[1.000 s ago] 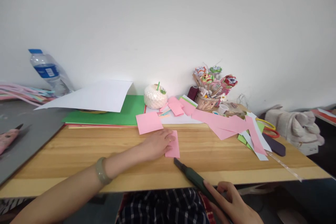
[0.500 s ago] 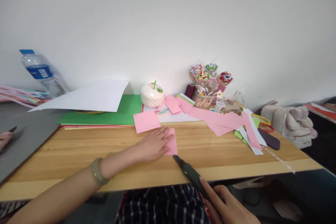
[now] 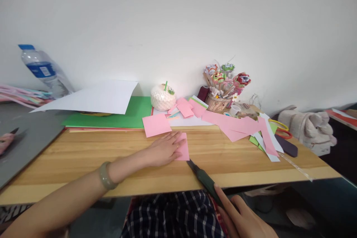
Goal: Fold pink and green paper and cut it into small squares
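My left hand point(image 3: 164, 149) lies flat, fingers spread, on a small pink paper point(image 3: 184, 148) near the middle of the wooden table. Its right edge and lower corner show beyond my fingertips. In my right hand point(image 3: 237, 212) is a dark green tool point(image 3: 206, 181) with a narrow dark tip, which points up and left at the lower right corner of that paper. Whether tip and paper touch, I cannot tell. Just behind my left hand rests another pink sheet point(image 3: 156, 125).
Green sheets point(image 3: 139, 111) under a curled white sheet point(image 3: 97, 97) lie back left, near a bottle point(image 3: 46, 70). Behind are a white netted ball point(image 3: 163, 97) and a basket of paper flowers point(image 3: 219, 102). Pink strips point(image 3: 237, 126) and a dark phone-like object point(image 3: 287, 146) lie right.
The view has shifted slightly, so the table objects sit a little higher. The tool in my right hand keeps its place close to the paper's corner. My left hand stays flat on the paper.
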Demonstrator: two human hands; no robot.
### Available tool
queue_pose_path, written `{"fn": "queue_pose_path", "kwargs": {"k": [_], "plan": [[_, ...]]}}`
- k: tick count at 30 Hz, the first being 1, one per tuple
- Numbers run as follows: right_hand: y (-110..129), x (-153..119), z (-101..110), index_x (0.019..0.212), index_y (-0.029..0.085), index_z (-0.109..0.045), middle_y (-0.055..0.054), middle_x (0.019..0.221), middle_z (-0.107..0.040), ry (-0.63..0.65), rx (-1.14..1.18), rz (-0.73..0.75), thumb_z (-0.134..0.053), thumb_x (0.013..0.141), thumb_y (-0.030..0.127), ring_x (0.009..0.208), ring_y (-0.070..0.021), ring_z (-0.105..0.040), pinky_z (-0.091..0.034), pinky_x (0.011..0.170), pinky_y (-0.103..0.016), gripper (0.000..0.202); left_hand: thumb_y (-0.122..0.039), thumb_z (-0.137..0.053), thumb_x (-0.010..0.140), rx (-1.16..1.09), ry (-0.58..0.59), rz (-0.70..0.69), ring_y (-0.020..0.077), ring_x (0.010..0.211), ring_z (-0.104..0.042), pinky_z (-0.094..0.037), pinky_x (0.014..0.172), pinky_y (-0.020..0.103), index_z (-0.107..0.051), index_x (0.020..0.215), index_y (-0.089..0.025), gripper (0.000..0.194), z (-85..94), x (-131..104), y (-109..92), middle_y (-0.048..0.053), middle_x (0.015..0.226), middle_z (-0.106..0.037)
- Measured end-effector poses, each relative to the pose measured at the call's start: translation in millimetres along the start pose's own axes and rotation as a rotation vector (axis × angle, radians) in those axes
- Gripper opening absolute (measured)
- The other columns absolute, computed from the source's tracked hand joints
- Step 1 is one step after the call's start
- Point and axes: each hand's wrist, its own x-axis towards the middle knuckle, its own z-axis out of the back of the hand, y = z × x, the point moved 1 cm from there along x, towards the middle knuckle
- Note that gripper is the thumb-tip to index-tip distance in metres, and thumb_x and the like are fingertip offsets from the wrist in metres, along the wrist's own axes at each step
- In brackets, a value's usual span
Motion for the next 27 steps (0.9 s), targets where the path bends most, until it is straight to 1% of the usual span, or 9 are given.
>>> {"fn": "queue_pose_path", "kwargs": {"k": [3,5,9,13,16,20,23,25,27], "plan": [[1,7,-3,0.129,0.016,-0.043,-0.002,0.069,-0.058,-0.022,-0.050,0.004,-0.031,0.093,0.030,0.049,-0.0113,-0.061,-0.044,0.036,-0.015,0.040,-0.042,-0.026,0.095,0.009,-0.018,-0.004,0.0228,0.137,-0.006,-0.011,0.110,0.036,-0.023,0.141,-0.016,0.052,-1.5,0,1,0.010,0.150,-0.010],[0,13,-6,0.126,0.016,-0.046,-0.002,0.071,-0.057,-0.024,-0.091,-0.002,-0.028,0.094,0.030,0.049,-0.0106,-0.061,-0.043,0.036,-0.016,0.039,-0.043,-0.025,0.095,0.007,-0.019,0.000,0.0233,0.137,-0.006,-0.011,0.110,0.036,-0.023,0.141,-0.016,0.053,-1.3,0,0,0.011,0.150,-0.010],[-3,27,-12,0.123,0.016,-0.048,0.000,0.068,-0.054,-0.039,-0.201,-0.018,-0.024,0.094,0.029,0.047,-0.0115,-0.059,-0.041,0.035,-0.019,0.040,-0.042,-0.025,0.095,0.001,0.019,0.012,0.0237,0.137,-0.006,-0.010,0.110,0.036,-0.022,0.141,-0.014,0.054,1.6,1,-2,0.011,0.150,-0.009],[-9,44,-19,0.123,0.016,-0.049,-0.001,0.067,-0.052,0.012,-0.263,-0.035,-0.025,0.094,0.028,0.049,-0.0135,-0.060,-0.041,0.038,-0.022,0.040,-0.043,-0.026,0.095,-0.016,0.043,0.046,0.0227,0.137,-0.007,-0.009,0.111,0.035,-0.014,0.143,-0.009,0.060,4.1,2,-4,0.012,0.150,-0.008],[-15,57,-25,0.126,0.017,-0.048,-0.002,0.072,-0.055,0.063,-0.256,-0.055,-0.030,0.093,0.029,0.051,-0.0140,-0.060,-0.040,0.039,-0.023,0.039,-0.044,-0.027,0.094,-0.027,0.065,0.083,0.0227,0.137,-0.007,-0.010,0.111,0.035,-0.009,0.143,-0.006,0.065,5.8,2,-4,0.013,0.149,-0.007],[-21,76,-32,0.125,0.020,-0.050,-0.003,0.075,-0.057,0.100,-0.219,-0.131,-0.039,0.090,0.028,0.056,-0.0159,-0.061,-0.039,0.041,-0.024,0.038,-0.043,-0.027,0.094,-0.035,0.085,0.102,0.0227,0.137,-0.006,-0.011,0.110,0.036,-0.009,0.143,-0.005,0.065,8.0,2,-7,0.014,0.149,-0.006],[-24,86,-38,0.125,0.019,-0.050,-0.003,0.075,-0.057,0.089,-0.210,-0.168,-0.040,0.089,0.027,0.058,-0.0171,-0.061,-0.040,0.043,-0.025,0.038,-0.043,-0.028,0.094,-0.036,0.094,0.106,0.0223,0.137,-0.005,-0.010,0.111,0.035,-0.009,0.143,-0.006,0.065,8.0,2,-7,0.013,0.149,-0.005],[-27,88,-40,0.125,0.018,-0.050,-0.004,0.075,-0.057,0.074,-0.205,-0.194,-0.039,0.090,0.027,0.056,-0.0174,-0.060,-0.040,0.043,-0.025,0.038,-0.042,-0.028,0.094,-0.032,0.096,0.103,0.0224,0.137,-0.005,-0.010,0.111,0.035,-0.009,0.143,-0.007,0.064,8.2,2,-7,0.013,0.150,-0.005],[-30,86,-42,0.125,0.017,-0.050,-0.004,0.075,-0.058,0.056,-0.198,-0.214,-0.036,0.091,0.029,0.054,-0.0172,-0.060,-0.040,0.042,-0.026,0.038,-0.041,-0.030,0.094,-0.018,0.082,0.087,0.0235,0.137,-0.006,-0.011,0.110,0.036,-0.014,0.143,-0.009,0.060,10.0,1,-7,0.014,0.150,-0.008]]}}
